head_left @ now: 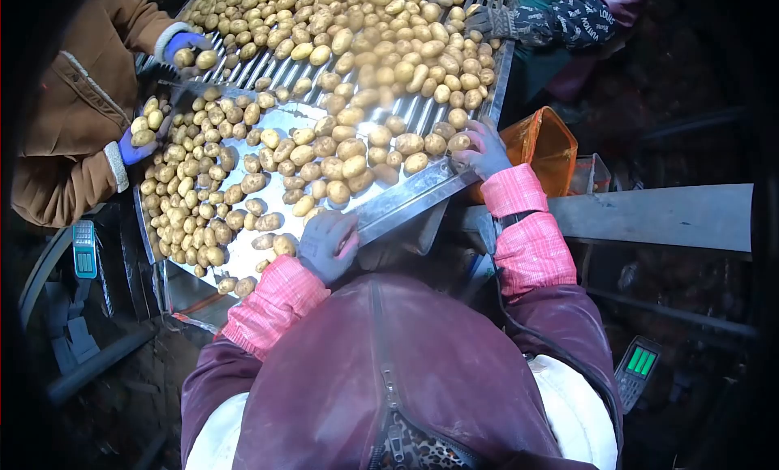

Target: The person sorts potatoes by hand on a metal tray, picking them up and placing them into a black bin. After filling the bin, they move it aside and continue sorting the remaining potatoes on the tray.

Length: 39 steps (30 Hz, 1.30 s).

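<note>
My left hand [329,244], in a grey glove, is closed at the lower left end of the metal rim [418,202] along the near side of the sorting table; its fingertips are partly hidden. At the other end of that rim, my right hand [484,151], also gloved, has its thumb and fingers around a potato [459,141]. Loose potatoes [353,166] lie on the pale sheet-metal surface [284,120] in front of both hands. Several smaller potatoes are close to my left wrist.
Potatoes cover the roller bars [284,70] beyond. At left, a co-worker's gloved hands [138,145] hold potatoes; another person's gloved hand [491,21] reaches in at top right. An orange container [540,150] and a long metal strip [657,217] stand right of my arm.
</note>
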### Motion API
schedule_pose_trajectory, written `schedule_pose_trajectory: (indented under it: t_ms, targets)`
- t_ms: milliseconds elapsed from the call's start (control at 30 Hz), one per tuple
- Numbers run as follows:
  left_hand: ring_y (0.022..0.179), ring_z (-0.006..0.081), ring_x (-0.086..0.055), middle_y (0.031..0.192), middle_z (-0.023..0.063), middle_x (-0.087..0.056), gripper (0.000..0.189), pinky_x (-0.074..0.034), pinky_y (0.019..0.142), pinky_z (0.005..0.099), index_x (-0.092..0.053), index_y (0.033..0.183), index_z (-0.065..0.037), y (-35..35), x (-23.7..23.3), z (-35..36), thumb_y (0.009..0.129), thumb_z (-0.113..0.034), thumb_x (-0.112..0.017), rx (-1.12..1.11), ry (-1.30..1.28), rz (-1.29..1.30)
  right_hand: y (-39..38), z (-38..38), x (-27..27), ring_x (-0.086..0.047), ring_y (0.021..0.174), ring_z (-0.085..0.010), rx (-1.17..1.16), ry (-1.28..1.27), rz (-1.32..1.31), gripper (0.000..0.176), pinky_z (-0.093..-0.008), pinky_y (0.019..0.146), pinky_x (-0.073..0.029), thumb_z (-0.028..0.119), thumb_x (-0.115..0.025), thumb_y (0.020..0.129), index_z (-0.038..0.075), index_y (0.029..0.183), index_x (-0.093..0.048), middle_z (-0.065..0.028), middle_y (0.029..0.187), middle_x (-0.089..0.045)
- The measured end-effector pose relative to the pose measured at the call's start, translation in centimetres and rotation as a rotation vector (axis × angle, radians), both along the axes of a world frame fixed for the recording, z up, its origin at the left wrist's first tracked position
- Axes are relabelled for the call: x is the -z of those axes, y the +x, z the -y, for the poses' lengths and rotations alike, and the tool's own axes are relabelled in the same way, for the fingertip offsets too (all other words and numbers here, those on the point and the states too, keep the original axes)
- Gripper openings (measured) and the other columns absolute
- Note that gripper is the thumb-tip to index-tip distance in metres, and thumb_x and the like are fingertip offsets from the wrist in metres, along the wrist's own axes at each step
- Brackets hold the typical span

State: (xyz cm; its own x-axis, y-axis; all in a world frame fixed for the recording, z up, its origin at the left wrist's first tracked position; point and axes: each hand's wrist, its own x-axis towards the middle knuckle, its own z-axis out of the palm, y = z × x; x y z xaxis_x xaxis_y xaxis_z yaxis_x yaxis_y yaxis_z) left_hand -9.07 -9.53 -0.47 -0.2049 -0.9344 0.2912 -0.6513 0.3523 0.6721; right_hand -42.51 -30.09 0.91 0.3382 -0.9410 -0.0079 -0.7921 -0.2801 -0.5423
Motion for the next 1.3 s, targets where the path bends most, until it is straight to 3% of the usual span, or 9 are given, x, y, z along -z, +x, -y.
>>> schedule_pose_trajectory:
  t_ms: [233,500,600,733,867,967,1067,1167,1300]
  targets:
    - [0.096,0.0363,-0.06,0.102,0.0158,-0.064,0.034,-0.047,0.086,0.0455,-0.063,0.115,-0.003,0.0,-0.1,0.3,0.082,-0.01,-0.068,0.005,-0.075,-0.028,0.5,-1.4,-1.0,-0.038,0.132,-0.0302,-0.044,-0.077,0.357,0.046,-0.0399,0.113,-0.031,0.023,-0.071,0.075,0.01,0.119,-0.066,-0.0111,0.135,-0.051]
    - [0.097,0.0355,-0.059,0.1,0.0148,-0.062,0.03,-0.046,0.086,0.0459,-0.064,0.111,-0.004,0.2,-0.5,0.2,0.082,-0.011,-0.068,0.01,-0.057,-0.053,-3.9,-11.3,-1.5,-0.06,0.086,-0.0106,0.144,0.591,0.931,0.042,-0.0225,0.073,-0.046,0.014,-0.068,0.086,0.008,0.125,-0.057,-0.0023,0.103,-0.064]
    - [0.097,0.0358,-0.058,0.102,0.0149,-0.062,0.03,-0.046,0.085,0.0456,-0.064,0.111,-0.004,0.2,-0.3,0.2,0.082,-0.012,-0.067,0.012,-0.068,-0.039,-4.8,-14.4,2.0,-0.06,0.086,-0.0112,0.355,0.884,0.641,0.045,-0.0245,0.073,-0.047,0.014,-0.07,0.084,0.006,0.126,-0.056,-0.0045,0.104,-0.064]
    - [0.099,0.036,-0.058,0.103,0.0153,-0.062,0.033,-0.046,0.087,0.0456,-0.063,0.115,-0.004,0.5,-0.4,0.1,0.084,-0.014,-0.066,0.032,0.006,-0.054,-0.6,-14.6,7.6,-0.052,0.069,-0.0097,0.526,0.481,0.64,0.038,-0.0218,0.063,-0.042,0.016,-0.067,0.085,0.004,0.121,-0.059,-0.0036,0.096,-0.062]
    - [0.102,0.0366,-0.059,0.108,0.0164,-0.062,0.039,-0.047,0.089,0.045,-0.061,0.121,-0.003,1.1,-1.1,-0.4,0.085,-0.015,-0.067,0.06,0.012,-0.039,1.1,-13.2,2.4,-0.058,0.069,-0.0104,0.222,1.045,0.367,0.025,-0.027,0.062,-0.047,0.019,-0.066,0.089,0.003,0.107,-0.069,-0.0022,0.079,-0.064]
    - [0.108,0.0389,-0.057,0.116,0.0186,-0.061,0.041,-0.046,0.094,0.0466,-0.059,0.124,-0.002,2.2,-1.5,-1.2,0.087,-0.018,-0.066,0.082,0.038,0.003,4.8,-12.7,-4.2,-0.062,0.071,-0.0189,0.085,0.981,0.471,0.028,-0.0341,0.066,-0.05,0.024,-0.066,0.088,0.005,0.109,-0.068,-0.0065,0.08,-0.067]
    - [0.115,0.0414,-0.053,0.121,0.0206,-0.059,0.04,-0.042,0.099,0.0502,-0.06,0.122,-0.003,4.9,-0.3,-1.0,0.088,-0.024,-0.064,0.027,-0.038,0.199,8.7,-9.6,-5.0,-0.065,0.077,-0.0291,-0.095,0.373,0.19,0.027,-0.0392,0.07,-0.052,0.026,-0.066,0.085,0.009,0.105,-0.07,-0.0126,0.092,-0.068]
    - [0.122,0.0436,-0.048,0.124,0.0209,-0.058,0.038,-0.037,0.104,0.0531,-0.061,0.119,-0.003,8.4,2.2,-0.8,0.089,-0.028,-0.061,-0.116,-0.083,0.369,13.0,-6.9,-2.1,-0.064,0.079,-0.0239,-0.32,-0.087,0.091,0.04,-0.036,0.067,-0.052,0.022,-0.065,0.087,0.01,0.125,-0.058,-0.0142,0.103,-0.061]
    - [0.115,0.0398,-0.054,0.116,0.0175,-0.062,0.029,-0.042,0.098,0.05,-0.063,0.111,-0.003,10.4,-0.1,-0.5,0.088,-0.021,-0.061,-0.258,-0.082,0.23,19.6,-6.1,-1.3,-0.064,0.095,-0.0345,-0.431,-0.14,-0.292,0.045,-0.0447,0.077,-0.054,0.022,-0.065,0.084,0.016,0.128,-0.054,-0.0201,0.129,-0.049]
